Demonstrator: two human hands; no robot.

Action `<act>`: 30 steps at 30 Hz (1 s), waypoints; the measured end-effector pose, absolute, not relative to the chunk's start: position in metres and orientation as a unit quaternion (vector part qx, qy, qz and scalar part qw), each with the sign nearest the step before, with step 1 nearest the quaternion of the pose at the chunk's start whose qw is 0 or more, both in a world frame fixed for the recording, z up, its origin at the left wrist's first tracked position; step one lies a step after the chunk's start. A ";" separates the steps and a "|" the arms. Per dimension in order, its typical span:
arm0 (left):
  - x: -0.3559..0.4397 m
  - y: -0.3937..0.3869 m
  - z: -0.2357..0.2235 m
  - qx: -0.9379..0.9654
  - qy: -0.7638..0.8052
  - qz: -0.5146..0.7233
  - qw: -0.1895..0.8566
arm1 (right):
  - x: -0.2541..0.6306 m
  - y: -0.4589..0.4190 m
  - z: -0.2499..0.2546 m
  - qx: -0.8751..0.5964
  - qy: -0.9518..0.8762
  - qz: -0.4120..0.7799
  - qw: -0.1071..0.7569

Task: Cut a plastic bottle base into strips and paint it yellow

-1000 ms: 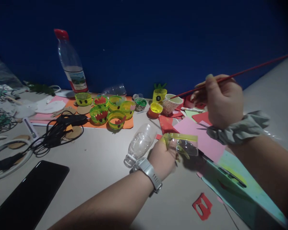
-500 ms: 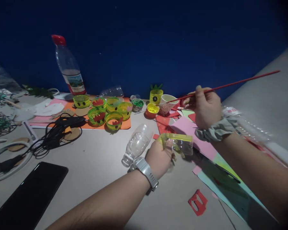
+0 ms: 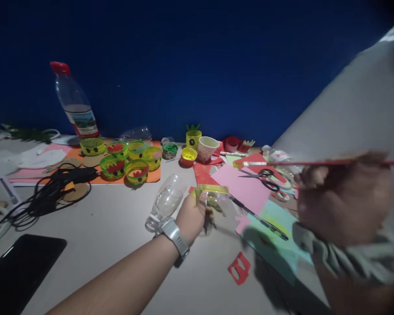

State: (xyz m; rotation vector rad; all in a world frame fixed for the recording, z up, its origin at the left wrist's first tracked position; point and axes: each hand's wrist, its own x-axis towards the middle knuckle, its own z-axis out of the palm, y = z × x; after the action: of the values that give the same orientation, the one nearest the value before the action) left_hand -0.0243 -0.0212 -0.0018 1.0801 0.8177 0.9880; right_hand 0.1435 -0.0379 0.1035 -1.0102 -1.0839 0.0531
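Observation:
My left hand [image 3: 192,214], with a grey watch on the wrist, is closed round a cut piece of clear plastic bottle [image 3: 220,199] whose rim is painted yellow. My right hand [image 3: 344,199], smeared by motion at the right, grips a red-handled paintbrush [image 3: 282,163]. The brush lies nearly level, its yellowed tip pointing left, apart from the bottle piece. Just left of my left hand a clear bottle [image 3: 166,199] lies on its side. Beyond it stand a small cup of yellow paint [image 3: 188,156], a cup of green paint [image 3: 170,150] and a speckled paper cup [image 3: 207,148].
Several yellow-green plastic rings [image 3: 136,172] sit on orange paper [image 3: 155,174]. Scissors [image 3: 262,176], a black pen [image 3: 262,218] and coloured paper [image 3: 239,183] lie at the right. A tall red-capped bottle [image 3: 75,105], black cable [image 3: 42,192] and phone [image 3: 22,271] are at the left.
My right hand and the paintbrush have moved right and nearer, away from the paper cup. The brush has swung from slanted to level. The view has shifted right; my left hand keeps its hold.

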 end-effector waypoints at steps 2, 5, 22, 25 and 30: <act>-0.022 -0.023 -0.001 0.471 0.365 0.441 0.671 | 0.135 -0.066 0.095 -0.467 -0.438 0.053 0.766; -0.019 -0.026 0.001 0.469 0.369 0.442 0.669 | 0.124 -0.087 0.075 -0.445 -0.353 0.111 0.816; -0.017 -0.030 0.004 0.518 0.398 0.424 0.627 | 0.139 -0.091 0.058 -0.399 -0.352 0.107 0.840; -0.016 -0.030 0.001 0.525 0.399 0.416 0.626 | 0.137 -0.094 0.056 -0.387 -0.379 0.155 0.826; -0.017 -0.030 0.000 0.532 0.414 0.407 0.616 | 0.135 -0.094 0.051 -0.412 -0.405 0.170 0.798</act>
State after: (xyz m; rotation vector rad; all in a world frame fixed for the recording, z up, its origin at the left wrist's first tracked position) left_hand -0.0169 -0.0296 0.0004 1.2240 0.9542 0.9384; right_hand 0.1350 -0.0943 0.0508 -0.8854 -0.8689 0.3658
